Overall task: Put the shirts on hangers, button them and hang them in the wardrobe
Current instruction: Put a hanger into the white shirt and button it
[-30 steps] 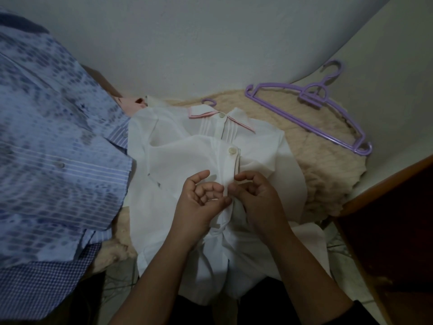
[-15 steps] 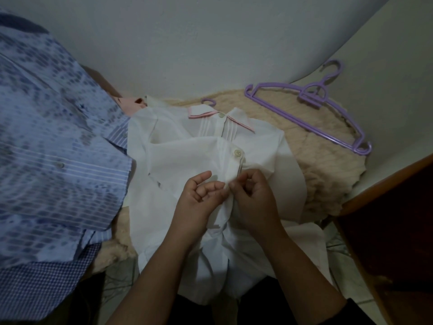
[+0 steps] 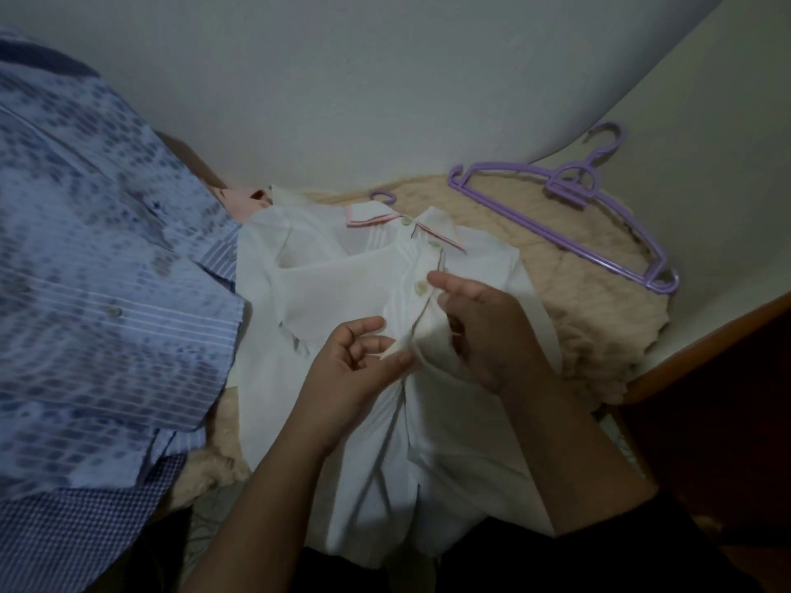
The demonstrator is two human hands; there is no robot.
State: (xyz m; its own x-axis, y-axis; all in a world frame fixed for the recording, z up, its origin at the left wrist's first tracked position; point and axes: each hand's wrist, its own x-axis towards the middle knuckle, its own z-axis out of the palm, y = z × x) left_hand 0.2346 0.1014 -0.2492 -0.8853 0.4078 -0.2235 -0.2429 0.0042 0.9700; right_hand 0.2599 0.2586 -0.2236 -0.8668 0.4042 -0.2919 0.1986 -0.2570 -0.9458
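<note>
— So, what is way over to the left of the white shirt?

— My blue patterned shirt [image 3: 98, 267] is there. It is big and floppy, and its edge lies just beside the white shirt [image 3: 342, 284]. Under it sits a blue checked cloth [image 3: 64, 545]. A bit of pink cloth [image 3: 242, 203] peeks out at the top corner of the white shirt.

— And where is the white shirt?

— It lies flat on the fuzzy tan blanket [image 3: 599, 310], right in front of me. It has a collar with pink trim. A small purple hook [image 3: 384, 196] sticks out just above the collar, so a hanger is inside the shirt.

— What is your left hand doing?

— My left hand [image 3: 355, 374] is on the white shirt, below the round button [image 3: 421, 288]. My thumb and one finger pinch the edge of the shirt front. My other fingers are curled in loosely.

— And your right hand?

— My right hand [image 3: 488, 331] is just to the right of that button. Its fingers are curled and they hold the other edge of the shirt front. One fingertip pokes up near the button. Both hands are very close, almost touching.

— What is to the right of the white shirt?

— A purple hanger [image 3: 608, 233] lies on the blanket, up by the wall [image 3: 385, 79], well apart from the shirt. Lower down on the right is a dark wooden thing with a brown edge [image 3: 706, 348]. I cannot tell what it is.
</note>
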